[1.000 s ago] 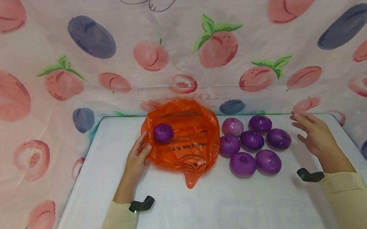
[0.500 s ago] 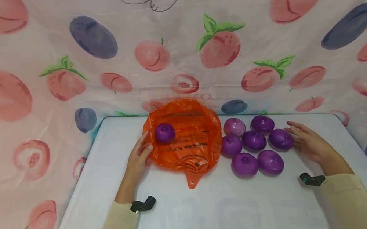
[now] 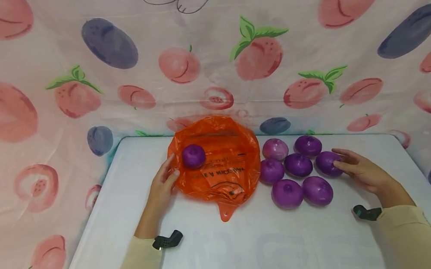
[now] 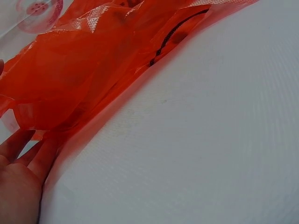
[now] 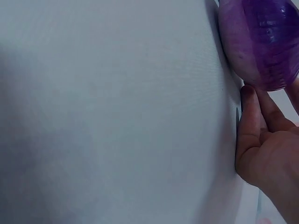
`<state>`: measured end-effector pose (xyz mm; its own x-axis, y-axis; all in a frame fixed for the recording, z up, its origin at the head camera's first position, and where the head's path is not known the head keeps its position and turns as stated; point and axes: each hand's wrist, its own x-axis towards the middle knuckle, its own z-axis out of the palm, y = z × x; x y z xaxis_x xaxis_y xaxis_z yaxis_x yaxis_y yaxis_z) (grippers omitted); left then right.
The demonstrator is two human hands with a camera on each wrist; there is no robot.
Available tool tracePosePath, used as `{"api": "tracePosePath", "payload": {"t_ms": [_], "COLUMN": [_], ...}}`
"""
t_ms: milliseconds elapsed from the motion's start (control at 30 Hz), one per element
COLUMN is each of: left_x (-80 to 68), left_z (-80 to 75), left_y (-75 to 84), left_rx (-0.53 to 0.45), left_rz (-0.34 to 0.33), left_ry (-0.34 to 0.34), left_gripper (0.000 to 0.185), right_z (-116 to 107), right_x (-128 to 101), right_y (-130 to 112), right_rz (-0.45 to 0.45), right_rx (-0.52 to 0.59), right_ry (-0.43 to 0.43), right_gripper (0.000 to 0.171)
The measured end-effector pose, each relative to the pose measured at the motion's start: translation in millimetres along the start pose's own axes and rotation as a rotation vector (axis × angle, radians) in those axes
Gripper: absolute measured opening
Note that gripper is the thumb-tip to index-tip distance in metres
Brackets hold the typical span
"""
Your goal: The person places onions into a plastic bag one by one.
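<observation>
In the head view an orange plastic bag with black print lies mouth up on the white table. A purple onion sits inside it, at its left. My left hand holds the bag's left edge; the left wrist view shows fingers against the thin film. To the bag's right, several purple onions are grouped together. My right hand grips the rightmost onion, thumb on the near side. In the right wrist view that onion rests close by the fingertips.
A hanging cloth printed with fruit rises behind the white table and along its sides. At the bag's near side a small orange tab lies on the tabletop. Each wrist wears a black camera.
My right hand has come down leftward to the rightmost onion, and its thumb has closed onto it. My left hand stays at the bag. The onions keep their places.
</observation>
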<state>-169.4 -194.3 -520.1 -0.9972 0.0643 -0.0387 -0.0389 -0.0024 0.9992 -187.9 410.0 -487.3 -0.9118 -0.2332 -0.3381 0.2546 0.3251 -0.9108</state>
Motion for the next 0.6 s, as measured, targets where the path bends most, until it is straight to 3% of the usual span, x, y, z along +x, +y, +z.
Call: {"api": "tracePosePath", "payload": {"t_ms": [267,600], "left_x": [-1.1,-0.7], "left_z": [0.1,-0.7], "left_y": [3.5,0.5], "left_rx": [0.001,0.017], "left_rz": [0.002,0.022], "left_ry": [-0.002,0.003], "left_gripper": [0.057,0.056], "right_z": [4.9,2.2], "right_x": [1.4,4.6], "right_y": [-1.1,6.3], "right_rz": [0.023,-0.024], "right_rx": [-0.054,-0.035], "right_ry": [0.046,0.048], "right_gripper": [0.069,0.061]}}
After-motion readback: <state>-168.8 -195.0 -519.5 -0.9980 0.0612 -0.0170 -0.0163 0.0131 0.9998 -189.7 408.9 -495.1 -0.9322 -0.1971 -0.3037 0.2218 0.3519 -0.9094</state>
